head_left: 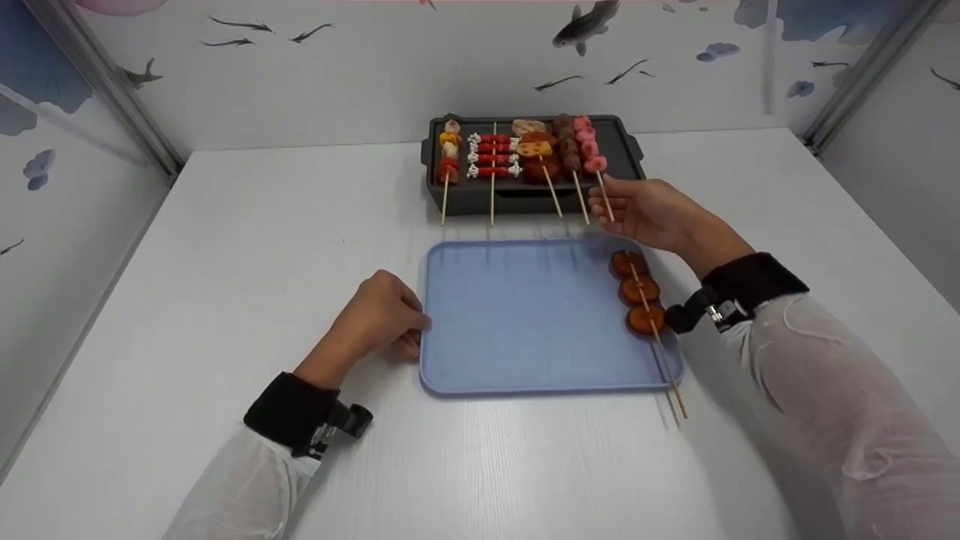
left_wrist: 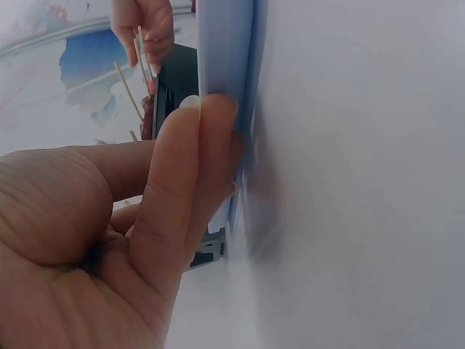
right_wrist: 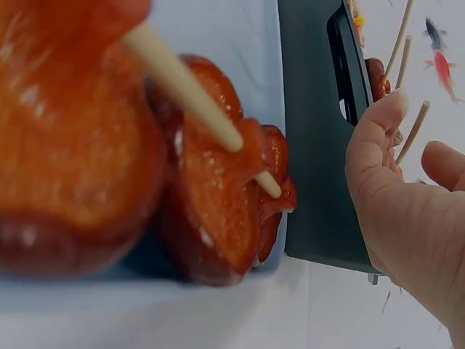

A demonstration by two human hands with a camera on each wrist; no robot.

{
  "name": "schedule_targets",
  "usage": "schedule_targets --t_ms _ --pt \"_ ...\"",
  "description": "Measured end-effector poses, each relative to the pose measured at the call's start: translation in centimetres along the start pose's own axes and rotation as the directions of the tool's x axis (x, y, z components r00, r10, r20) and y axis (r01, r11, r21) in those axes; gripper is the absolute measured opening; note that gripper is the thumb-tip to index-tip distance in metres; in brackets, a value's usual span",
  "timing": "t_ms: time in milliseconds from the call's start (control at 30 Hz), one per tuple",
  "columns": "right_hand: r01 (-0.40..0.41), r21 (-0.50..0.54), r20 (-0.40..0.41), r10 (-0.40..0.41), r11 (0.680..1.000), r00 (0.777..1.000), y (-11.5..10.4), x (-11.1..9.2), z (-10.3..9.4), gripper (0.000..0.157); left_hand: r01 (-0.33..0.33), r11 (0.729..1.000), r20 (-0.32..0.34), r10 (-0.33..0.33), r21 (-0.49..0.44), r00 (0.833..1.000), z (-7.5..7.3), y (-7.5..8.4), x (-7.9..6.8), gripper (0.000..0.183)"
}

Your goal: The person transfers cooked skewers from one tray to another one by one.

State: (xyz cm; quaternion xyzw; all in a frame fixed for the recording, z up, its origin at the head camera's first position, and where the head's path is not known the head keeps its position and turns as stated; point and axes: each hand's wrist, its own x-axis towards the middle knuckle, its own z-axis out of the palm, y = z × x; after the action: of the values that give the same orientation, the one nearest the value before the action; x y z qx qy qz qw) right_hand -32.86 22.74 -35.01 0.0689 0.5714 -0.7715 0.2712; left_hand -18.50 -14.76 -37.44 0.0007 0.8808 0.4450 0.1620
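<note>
My left hand (head_left: 382, 315) pinches the left rim of a light blue tray (head_left: 517, 322); the left wrist view shows thumb and finger on the tray edge (left_wrist: 225, 58). At the dark grill's front right, my right hand (head_left: 645, 214) reaches around the stick of a pink skewer (head_left: 589, 142). In the right wrist view its thumb stands apart from the fingers, with the bare stick (right_wrist: 413, 133) between them. On the tray's right side lies a skewer of glossy orange-brown round slices (head_left: 639, 290), its stick jutting past the front rim.
The black grill (head_left: 622, 150) behind the tray also bears a mixed skewer (head_left: 449, 150), a red-and-white skewer (head_left: 493, 156), a skewer with yellow-orange pieces (head_left: 537, 150) and a brown meatball skewer (head_left: 568, 142). Their sticks overhang the grill's front. A patterned wall (head_left: 337, 90) stands behind.
</note>
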Motion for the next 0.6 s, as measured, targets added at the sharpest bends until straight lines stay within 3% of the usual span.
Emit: schedule_targets --t_ms 167,600 --pt "0.006 0.034 0.002 -0.006 0.999 1.000 -0.4 -0.2 0.0 0.031 0.019 0.999 0.009 -0.018 -0.036 1.000 0.0 0.2 -0.1 0.005" --pt "0.040 0.004 -0.008 -0.040 0.999 0.999 -1.1 -1.6 -0.2 0.021 0.024 0.998 0.015 -0.023 -0.055 1.000 0.1 0.2 0.0 0.007"
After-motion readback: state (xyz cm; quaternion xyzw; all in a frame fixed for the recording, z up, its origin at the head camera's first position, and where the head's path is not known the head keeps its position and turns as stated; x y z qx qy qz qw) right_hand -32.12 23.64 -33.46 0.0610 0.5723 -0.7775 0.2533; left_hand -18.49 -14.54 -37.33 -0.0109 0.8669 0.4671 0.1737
